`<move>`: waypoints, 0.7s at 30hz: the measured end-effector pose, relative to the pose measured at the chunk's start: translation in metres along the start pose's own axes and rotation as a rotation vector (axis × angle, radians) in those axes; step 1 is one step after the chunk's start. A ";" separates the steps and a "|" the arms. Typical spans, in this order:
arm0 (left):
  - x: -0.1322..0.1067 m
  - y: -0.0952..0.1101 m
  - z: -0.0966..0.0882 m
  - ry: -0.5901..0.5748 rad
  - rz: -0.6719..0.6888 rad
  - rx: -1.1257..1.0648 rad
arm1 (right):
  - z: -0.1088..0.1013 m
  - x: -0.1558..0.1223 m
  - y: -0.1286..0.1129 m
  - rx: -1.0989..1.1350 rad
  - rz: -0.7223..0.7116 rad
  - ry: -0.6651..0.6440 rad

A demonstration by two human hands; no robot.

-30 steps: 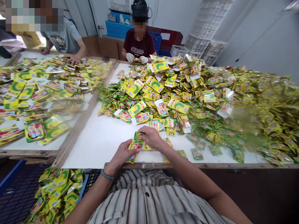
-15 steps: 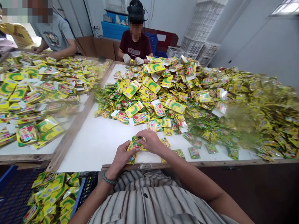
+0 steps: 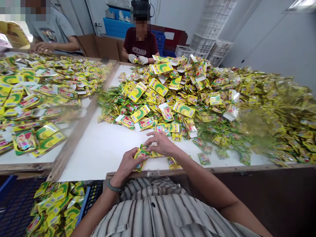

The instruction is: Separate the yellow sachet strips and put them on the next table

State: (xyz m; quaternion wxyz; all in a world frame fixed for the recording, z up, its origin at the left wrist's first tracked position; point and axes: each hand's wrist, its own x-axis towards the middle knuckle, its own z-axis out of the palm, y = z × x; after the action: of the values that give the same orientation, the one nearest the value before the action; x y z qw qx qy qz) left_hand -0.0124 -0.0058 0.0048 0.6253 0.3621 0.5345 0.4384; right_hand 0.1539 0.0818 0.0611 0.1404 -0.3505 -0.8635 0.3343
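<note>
- Yellow-green glossy carton (image 3: 141, 153), small and oblong, pinched in my left hand (image 3: 128, 163) near the smooth white table's (image 3: 98, 148) edge.
- My right hand (image 3: 161, 144) arches at its top end, fingers parted; contact unclear.
- Crinkly sachets (image 3: 222, 153) heaped beyond.

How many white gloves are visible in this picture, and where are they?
2. The co-worker straight across the white table wears both: one glove nearer the picture's left edge, the other glove just right of it. Others may be hidden.
</note>
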 end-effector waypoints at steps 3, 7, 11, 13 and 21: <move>0.000 0.001 -0.001 -0.006 -0.022 0.000 | -0.010 0.004 0.002 0.005 -0.006 -0.085; -0.001 0.000 -0.001 -0.019 -0.020 -0.019 | -0.020 0.010 0.000 -0.048 -0.038 -0.163; 0.000 -0.002 0.000 -0.032 -0.027 -0.043 | -0.014 0.015 -0.002 -0.125 -0.056 -0.169; 0.001 -0.004 0.000 -0.021 -0.029 -0.050 | -0.007 0.016 0.000 -0.156 -0.047 -0.136; 0.002 -0.007 -0.001 -0.020 -0.044 -0.095 | -0.009 0.011 0.009 -0.056 0.013 -0.101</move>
State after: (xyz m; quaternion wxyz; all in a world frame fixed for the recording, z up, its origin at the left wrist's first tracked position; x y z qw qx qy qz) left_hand -0.0124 -0.0067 -0.0028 0.6565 0.3244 0.5150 0.4456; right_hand 0.1546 0.0988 0.0623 0.0845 -0.3424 -0.8763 0.3282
